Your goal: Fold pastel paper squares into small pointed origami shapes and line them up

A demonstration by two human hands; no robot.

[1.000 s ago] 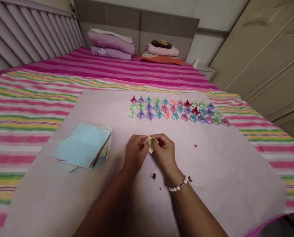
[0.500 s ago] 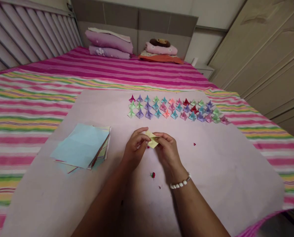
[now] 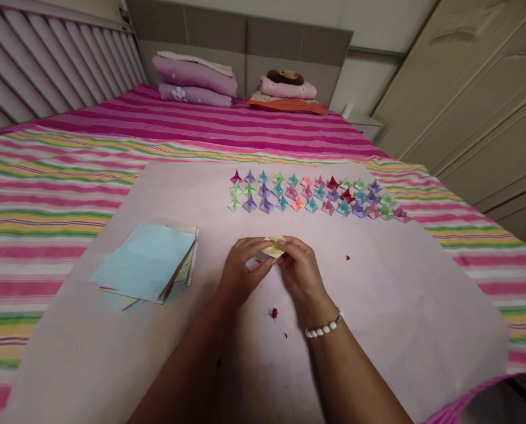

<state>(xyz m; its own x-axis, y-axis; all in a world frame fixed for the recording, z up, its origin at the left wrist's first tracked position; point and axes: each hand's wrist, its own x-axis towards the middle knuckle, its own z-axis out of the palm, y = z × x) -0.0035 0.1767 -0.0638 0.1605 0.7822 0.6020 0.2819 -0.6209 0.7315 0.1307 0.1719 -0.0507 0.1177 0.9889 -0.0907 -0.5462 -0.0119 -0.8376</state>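
A small folded piece of yellow paper [image 3: 273,247] is held between both hands above the pale board. My left hand [image 3: 245,268] pinches its left and lower edges, thumb below and fingers above. On the other side, my right hand [image 3: 302,265] grips the paper between thumb and fingers; a white bead bracelet [image 3: 323,330] circles that wrist. Beyond the hands, rows of small folded paper shapes [image 3: 311,205] in several colours stand on the board. Left of my hands lies a stack of paper sheets [image 3: 146,262], light blue on top.
The pale board [image 3: 90,353] rests on a striped bedspread [image 3: 33,253]. Small red scraps [image 3: 274,314] lie on it near my forearms, with another red bit [image 3: 348,257] to the right. Folded purple bedding [image 3: 196,79] and a pink pile [image 3: 288,88] sit by the headboard.
The yellow paper has been tilted and now shows as a flatter shape. My left fingers have straightened along its upper edge, and the left thumb has moved beneath it.
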